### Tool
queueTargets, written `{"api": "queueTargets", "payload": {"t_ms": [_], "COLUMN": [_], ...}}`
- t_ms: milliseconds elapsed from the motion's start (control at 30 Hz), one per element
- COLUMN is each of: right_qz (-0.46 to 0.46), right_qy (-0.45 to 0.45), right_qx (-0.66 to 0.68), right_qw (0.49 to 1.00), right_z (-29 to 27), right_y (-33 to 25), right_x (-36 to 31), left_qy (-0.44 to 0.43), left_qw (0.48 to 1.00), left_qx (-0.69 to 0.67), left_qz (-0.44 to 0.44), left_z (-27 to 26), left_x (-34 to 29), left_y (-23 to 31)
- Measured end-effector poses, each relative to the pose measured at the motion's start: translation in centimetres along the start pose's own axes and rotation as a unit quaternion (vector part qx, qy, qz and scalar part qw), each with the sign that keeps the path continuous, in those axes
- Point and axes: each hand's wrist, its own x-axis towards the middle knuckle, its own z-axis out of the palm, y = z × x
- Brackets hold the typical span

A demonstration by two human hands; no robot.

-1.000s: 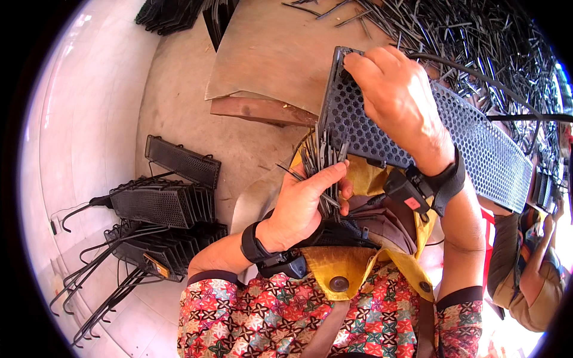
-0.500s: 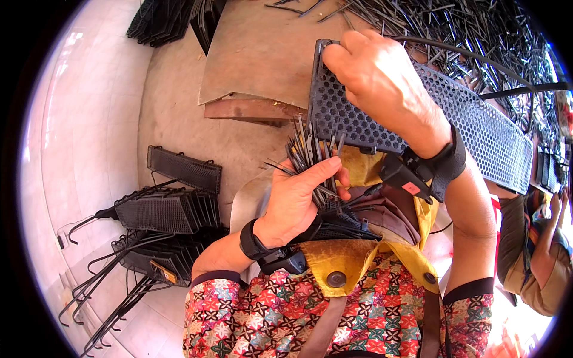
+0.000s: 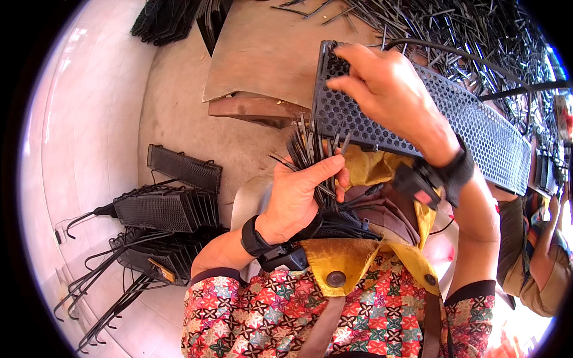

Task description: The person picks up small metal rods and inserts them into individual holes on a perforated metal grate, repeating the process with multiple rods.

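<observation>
My left hand (image 3: pixel 301 194) is closed round a bundle of thin, dark strips (image 3: pixel 309 143), whose tips fan out above the thumb. Those strips stand beside the near left corner of a long, black perforated panel (image 3: pixel 447 113) with a raised rim. Over the panel's far left end hovers my right hand (image 3: pixel 388 89), thumb and index finger apart. The index fingertip is close to the far left corner; I cannot tell whether it touches. No object shows between the fingers. Dark rods (image 3: pixel 471 56) rise along the panel's far side.
A large heap of similar strips (image 3: pixel 459 27) lies at the far right. Stacks of black perforated panels with hooked rods (image 3: pixel 158 209) stand on the floor at left. A brown board (image 3: pixel 256 53) lies ahead. Another person's arm (image 3: pixel 546 238) is at the right edge.
My right hand's closed fingers have spread apart at the panel's corner, and the wrist has shifted slightly right and nearer. My left hand still grips the strips in about the same place.
</observation>
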Motion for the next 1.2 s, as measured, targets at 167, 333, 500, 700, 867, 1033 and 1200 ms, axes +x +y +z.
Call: {"api": "queueTargets", "payload": {"t_ms": [167, 333, 500, 700, 867, 1033, 1200], "right_qz": [0.261, 0.148, -0.076, -0.213, -0.272, -0.236, -0.187], "right_qy": [-0.114, 0.151, 0.279, 0.226, 0.185, 0.091, 0.063], "right_qx": [0.347, 0.153, -0.078, -0.137, -0.164, -0.166, -0.200], "right_qw": [0.894, 0.965, 0.954, 0.941, 0.930, 0.953, 0.960], "right_z": [-0.8, -1.2, -0.8, 0.3, 0.4, 1.7, 1.3], "right_y": [-2.2, -1.3, 0.9, 1.6, 1.0, 1.5, 1.0], "right_x": [-3.1, -3.2, -0.9, -0.4, -0.2, -0.6, 0.9], "left_qy": [-0.035, -0.038, -0.026, -0.021, -0.026, -0.028, -0.020], "left_qw": [0.999, 0.999, 1.000, 0.999, 0.999, 0.999, 1.000], "left_qx": [0.020, 0.006, -0.012, -0.024, -0.029, -0.025, -0.014], "left_qz": [0.014, 0.002, 0.004, 0.005, 0.009, 0.014, 0.001], "left_z": [0.1, -0.5, -0.3, -0.4, -0.6, -0.5, -0.6], "left_x": [-0.3, 0.0, 0.2, 0.2, 0.2, 0.3, 0.5], "left_y": [0.3, 0.2, 0.1, 0.1, 0.0, 0.1, 0.1]}}
